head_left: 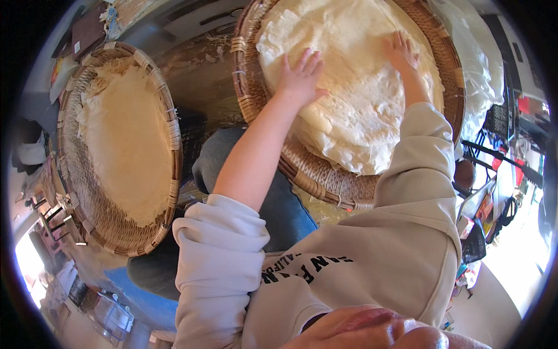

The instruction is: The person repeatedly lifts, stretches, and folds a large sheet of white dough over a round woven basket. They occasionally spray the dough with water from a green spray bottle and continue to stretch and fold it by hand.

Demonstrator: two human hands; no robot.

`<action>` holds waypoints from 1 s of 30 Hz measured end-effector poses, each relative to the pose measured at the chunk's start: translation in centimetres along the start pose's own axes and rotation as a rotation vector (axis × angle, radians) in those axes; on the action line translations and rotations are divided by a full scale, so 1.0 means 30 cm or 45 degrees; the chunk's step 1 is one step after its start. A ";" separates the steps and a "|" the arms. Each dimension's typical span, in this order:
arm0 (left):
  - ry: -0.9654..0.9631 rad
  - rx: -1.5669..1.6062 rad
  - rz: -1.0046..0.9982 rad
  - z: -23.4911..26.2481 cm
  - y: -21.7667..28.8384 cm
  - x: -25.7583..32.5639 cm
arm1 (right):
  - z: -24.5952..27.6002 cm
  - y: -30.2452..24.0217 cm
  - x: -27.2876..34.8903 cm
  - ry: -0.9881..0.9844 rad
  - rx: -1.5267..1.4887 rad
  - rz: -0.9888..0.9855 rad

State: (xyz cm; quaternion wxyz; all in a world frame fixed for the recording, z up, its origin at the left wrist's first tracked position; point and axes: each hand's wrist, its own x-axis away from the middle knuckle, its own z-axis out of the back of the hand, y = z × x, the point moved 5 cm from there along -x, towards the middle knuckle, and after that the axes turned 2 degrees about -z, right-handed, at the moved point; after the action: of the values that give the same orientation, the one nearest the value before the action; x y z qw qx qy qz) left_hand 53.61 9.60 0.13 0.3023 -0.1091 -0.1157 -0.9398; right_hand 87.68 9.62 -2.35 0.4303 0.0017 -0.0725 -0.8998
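A thick stack of thin, cream-coloured round sheets that look like flatbreads [354,125] lies in a large round wicker basket [239,64] in front of me. Its lower edge is crumpled and layered. On the left part of the stack my left hand [301,80] rests palm down, fingers spread. Farther right, my right hand [402,53] lies on the top sheet with its fingers stretched out. Neither hand grips anything. A second wicker basket [174,131] stands to my left, holding similar tan round sheets [125,139] with ragged edges.
Clear plastic sheeting [479,64] bunches up along the right side of the near basket. Beyond it are a black crate [498,120] and assorted clutter. My knee [218,160] sits between the two baskets. Small chairs or stools [55,224] stand at the far left.
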 end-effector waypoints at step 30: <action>-0.466 0.239 0.160 -0.035 0.056 -0.013 | -0.098 -0.806 -0.144 0.167 -0.206 0.342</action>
State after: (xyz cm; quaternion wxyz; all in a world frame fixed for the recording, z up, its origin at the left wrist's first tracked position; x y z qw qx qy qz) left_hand 54.78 8.18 -0.70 0.3432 -0.2561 -0.2487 -0.8688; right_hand 71.88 27.55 -8.70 0.5493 0.0162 0.0289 -0.8350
